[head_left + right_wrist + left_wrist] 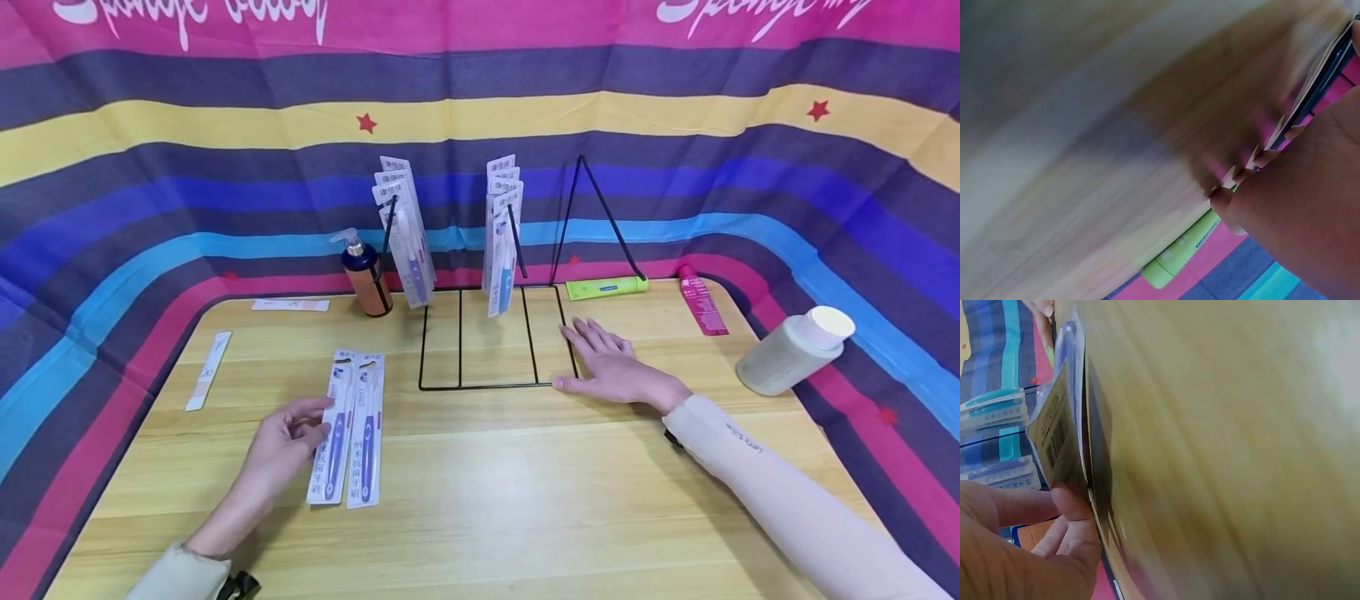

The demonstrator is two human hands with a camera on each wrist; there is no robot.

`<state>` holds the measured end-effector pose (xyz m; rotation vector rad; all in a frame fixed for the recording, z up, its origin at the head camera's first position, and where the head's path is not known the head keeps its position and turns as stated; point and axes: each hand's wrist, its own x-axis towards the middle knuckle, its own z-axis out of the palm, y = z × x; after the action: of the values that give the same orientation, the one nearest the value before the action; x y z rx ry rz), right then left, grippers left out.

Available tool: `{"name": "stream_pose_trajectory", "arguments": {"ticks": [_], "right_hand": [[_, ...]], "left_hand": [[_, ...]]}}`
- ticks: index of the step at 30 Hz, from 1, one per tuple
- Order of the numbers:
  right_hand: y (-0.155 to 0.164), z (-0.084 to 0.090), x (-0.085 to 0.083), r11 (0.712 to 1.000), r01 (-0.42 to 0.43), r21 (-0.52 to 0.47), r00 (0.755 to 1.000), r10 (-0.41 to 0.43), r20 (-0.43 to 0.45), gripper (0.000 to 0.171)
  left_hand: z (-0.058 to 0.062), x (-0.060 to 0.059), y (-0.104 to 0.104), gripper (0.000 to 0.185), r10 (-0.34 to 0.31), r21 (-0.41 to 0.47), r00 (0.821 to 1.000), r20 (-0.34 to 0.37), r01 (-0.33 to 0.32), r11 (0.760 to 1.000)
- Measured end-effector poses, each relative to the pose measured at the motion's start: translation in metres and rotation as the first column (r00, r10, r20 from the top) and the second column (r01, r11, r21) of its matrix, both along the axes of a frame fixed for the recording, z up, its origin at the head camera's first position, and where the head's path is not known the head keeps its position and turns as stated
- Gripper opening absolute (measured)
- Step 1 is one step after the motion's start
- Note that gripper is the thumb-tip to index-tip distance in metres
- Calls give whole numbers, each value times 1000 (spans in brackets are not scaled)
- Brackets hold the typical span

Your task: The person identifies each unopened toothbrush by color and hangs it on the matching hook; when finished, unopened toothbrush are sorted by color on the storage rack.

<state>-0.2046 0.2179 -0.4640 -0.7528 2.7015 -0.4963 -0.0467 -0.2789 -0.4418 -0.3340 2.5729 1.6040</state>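
Note:
Two packaged purple toothbrushes lie side by side on the table. The left toothbrush pack (330, 454) has its near edge pinched by the left hand (281, 446); its right neighbour, another toothbrush pack (366, 433), lies untouched. In the left wrist view a card backing (1058, 428) with a barcode tilts up off the tabletop above the thumb (1075, 503). Fingers spread, the right hand (611, 367) rests on the table at the right side of a black wire rack (495, 387). More toothbrush packs (405, 242) hang from the rack's left hook, and several others (502, 242) from the middle one.
Behind the right hand lies a green tube (606, 288), with a pink tube (702, 304) farther right. A white-capped bottle (787, 354) stands at the right edge, a pump bottle (367, 279) left of the rack. Two slim white packets (208, 371) lie at the left.

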Motion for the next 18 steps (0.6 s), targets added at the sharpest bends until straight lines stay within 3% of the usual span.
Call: {"name": "stream_pose_trajectory", "arguments": {"ticks": [10, 14, 18], "right_hand": [[0, -1, 1, 1000, 1, 8, 1000, -1, 3, 109], [0, 0, 1, 1000, -2, 5, 1000, 2, -1, 108], [-1, 0, 1, 1000, -2, 0, 1000, 2, -5, 107]], "left_hand": [[11, -1, -7, 47, 133, 109, 991, -26, -130, 986], [18, -1, -1, 41, 196, 224, 971, -137, -162, 961], [26, -1, 15, 39, 207, 334, 926, -316, -96, 938]]}}
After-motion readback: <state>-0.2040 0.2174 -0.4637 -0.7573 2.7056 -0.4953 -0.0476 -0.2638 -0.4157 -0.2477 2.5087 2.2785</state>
